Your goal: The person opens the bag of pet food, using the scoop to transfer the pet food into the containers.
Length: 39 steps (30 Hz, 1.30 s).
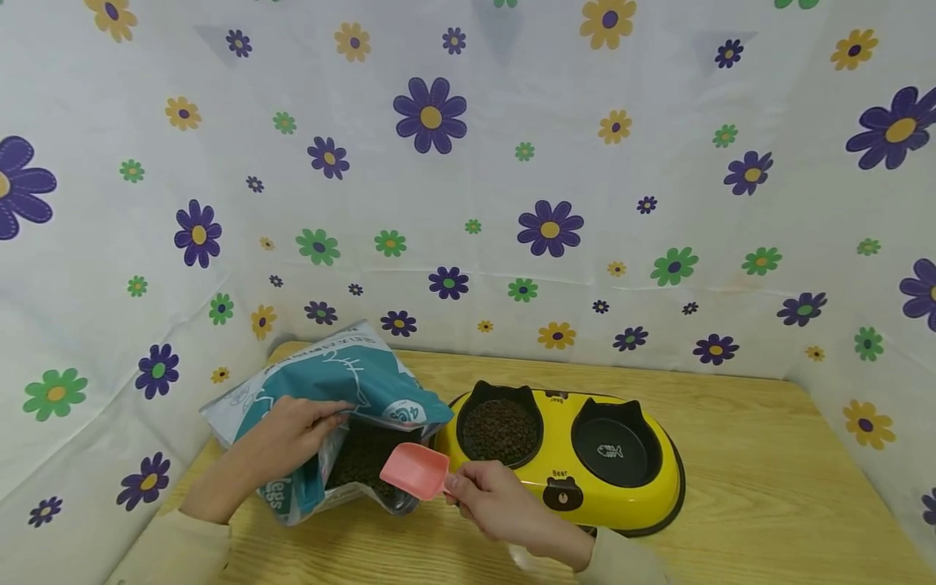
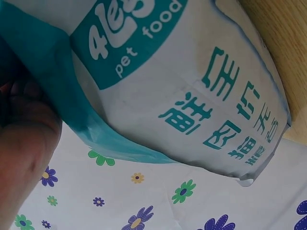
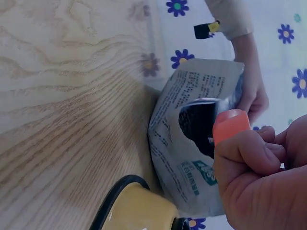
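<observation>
A teal and white pet food bag [image 1: 380, 378] leans at the left of the table, its mouth facing me with brown kibble [image 1: 358, 467] inside. My left hand [image 1: 296, 431] grips the bag's upper rim and holds the mouth apart; its fingertips are partly hidden by the bag in the left wrist view. In my right hand [image 1: 504, 504], thumb and fingers pinch the handle of a pink scoop [image 1: 415, 470]. The scoop's bowl overlaps the bag's opening in the head view, and no kibble shows in it.
Right of the bag sits a yellow double pet bowl [image 1: 559, 504] with cat-ear rims. Its left dish holds kibble [image 1: 500, 432]; the right black dish [image 1: 614, 451] shows a fish print on its bottom. A flowered curtain [image 1: 483, 179] encloses the wooden table [image 1: 768, 479].
</observation>
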Available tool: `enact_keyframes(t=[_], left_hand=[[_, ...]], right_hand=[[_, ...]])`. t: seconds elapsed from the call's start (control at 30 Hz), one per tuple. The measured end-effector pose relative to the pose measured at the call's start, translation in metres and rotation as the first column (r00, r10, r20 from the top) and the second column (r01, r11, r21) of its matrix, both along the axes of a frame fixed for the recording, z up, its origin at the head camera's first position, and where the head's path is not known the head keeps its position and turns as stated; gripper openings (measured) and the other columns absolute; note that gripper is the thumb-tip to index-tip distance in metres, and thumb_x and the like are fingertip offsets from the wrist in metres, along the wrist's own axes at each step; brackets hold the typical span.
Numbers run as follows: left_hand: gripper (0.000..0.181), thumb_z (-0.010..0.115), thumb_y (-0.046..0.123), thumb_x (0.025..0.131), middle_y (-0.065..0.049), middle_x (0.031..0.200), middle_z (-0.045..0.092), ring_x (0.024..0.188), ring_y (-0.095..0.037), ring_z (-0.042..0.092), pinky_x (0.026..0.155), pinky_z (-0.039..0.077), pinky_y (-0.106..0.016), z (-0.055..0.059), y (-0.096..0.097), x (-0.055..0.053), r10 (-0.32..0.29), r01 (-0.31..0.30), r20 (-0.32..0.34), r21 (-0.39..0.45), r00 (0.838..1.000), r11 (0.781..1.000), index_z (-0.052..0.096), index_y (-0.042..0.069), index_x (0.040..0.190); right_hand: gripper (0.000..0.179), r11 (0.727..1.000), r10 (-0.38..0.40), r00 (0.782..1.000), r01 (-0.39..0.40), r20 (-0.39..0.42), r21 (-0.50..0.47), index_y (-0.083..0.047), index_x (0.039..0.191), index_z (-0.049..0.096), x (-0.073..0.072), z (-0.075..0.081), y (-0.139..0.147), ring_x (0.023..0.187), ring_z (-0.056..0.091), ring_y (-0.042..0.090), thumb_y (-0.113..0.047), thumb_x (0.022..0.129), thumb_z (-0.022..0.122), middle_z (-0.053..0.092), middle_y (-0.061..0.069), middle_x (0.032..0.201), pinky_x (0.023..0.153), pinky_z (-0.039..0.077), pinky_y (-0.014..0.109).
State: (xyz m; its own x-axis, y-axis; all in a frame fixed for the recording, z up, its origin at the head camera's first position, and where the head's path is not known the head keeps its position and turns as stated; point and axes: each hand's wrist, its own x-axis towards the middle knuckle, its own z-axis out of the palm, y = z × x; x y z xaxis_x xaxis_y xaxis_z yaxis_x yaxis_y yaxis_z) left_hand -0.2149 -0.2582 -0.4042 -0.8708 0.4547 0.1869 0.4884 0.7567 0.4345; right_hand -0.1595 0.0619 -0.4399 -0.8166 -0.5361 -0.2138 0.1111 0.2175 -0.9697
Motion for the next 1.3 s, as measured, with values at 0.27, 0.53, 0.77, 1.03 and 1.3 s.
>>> enact_keyframes(t=[0.27, 0.53, 0.77, 1.03, 1.3], left_hand=[[0.027, 0.059, 0.005, 0.101, 0.014, 0.06, 0.039, 0.049, 0.003, 0.035, 0.049, 0.032, -0.019, 0.001, 0.004, -0.003, -0.006, 0.006, -0.008, 0.007, 1.0, 1.0, 0.074, 0.004, 0.124], [0.027, 0.059, 0.005, 0.101, 0.013, 0.062, 0.044, 0.049, 0.002, 0.036, 0.049, 0.032, -0.02, 0.001, 0.008, -0.006, -0.008, 0.008, -0.007, 0.009, 1.0, 1.0, 0.074, 0.005, 0.124], [0.028, 0.059, 0.005, 0.102, 0.013, 0.063, 0.045, 0.05, 0.002, 0.036, 0.049, 0.032, -0.02, 0.003, 0.011, -0.009, -0.012, 0.012, -0.006, 0.008, 1.0, 1.0, 0.073, 0.006, 0.126], [0.028, 0.059, 0.007, 0.102, 0.013, 0.063, 0.042, 0.051, 0.002, 0.036, 0.05, 0.032, -0.02, 0.002, 0.011, -0.009, -0.014, 0.014, -0.009, 0.014, 1.0, 1.0, 0.073, 0.007, 0.126], [0.028, 0.059, 0.01, 0.103, 0.013, 0.063, 0.039, 0.051, 0.002, 0.035, 0.05, 0.032, -0.02, -0.004, 0.001, -0.002, 0.024, -0.024, -0.001, -0.008, 1.0, 1.0, 0.073, 0.006, 0.127]], right_hand=[[0.035, 0.976, 0.039, 0.963, 0.021, -0.267, 0.217, 0.003, 0.09, 0.069, -0.006, -0.001, -0.027, 0.053, 0.035, 0.009, -0.021, 0.108, 0.051, 0.06, 0.005, 0.073, 0.053, 0.03, 0.021], [0.038, 0.94, 0.087, 0.896, 0.072, -0.435, 0.335, -0.008, 0.07, 0.055, -0.015, 0.002, -0.042, 0.049, 0.034, 0.005, -0.016, 0.107, 0.052, 0.04, -0.008, 0.06, 0.051, 0.029, 0.018], [0.031, 0.784, 0.271, 0.753, 0.188, -0.599, 0.591, -0.009, 0.074, 0.061, -0.017, 0.004, -0.053, 0.049, 0.039, 0.005, -0.016, 0.104, 0.056, 0.042, -0.006, 0.06, 0.046, 0.031, 0.018], [0.018, 0.694, 0.338, 0.717, 0.248, -0.61, 0.676, -0.007, 0.08, 0.065, -0.013, 0.003, -0.07, 0.052, 0.045, 0.01, -0.017, 0.095, 0.071, 0.053, 0.0, 0.065, 0.046, 0.036, 0.02], [0.033, 0.792, 0.214, 0.808, 0.185, -0.549, 0.582, -0.008, 0.073, 0.059, -0.01, -0.007, -0.078, 0.049, 0.038, 0.007, -0.015, 0.105, 0.055, 0.04, -0.005, 0.059, 0.045, 0.028, 0.02]])
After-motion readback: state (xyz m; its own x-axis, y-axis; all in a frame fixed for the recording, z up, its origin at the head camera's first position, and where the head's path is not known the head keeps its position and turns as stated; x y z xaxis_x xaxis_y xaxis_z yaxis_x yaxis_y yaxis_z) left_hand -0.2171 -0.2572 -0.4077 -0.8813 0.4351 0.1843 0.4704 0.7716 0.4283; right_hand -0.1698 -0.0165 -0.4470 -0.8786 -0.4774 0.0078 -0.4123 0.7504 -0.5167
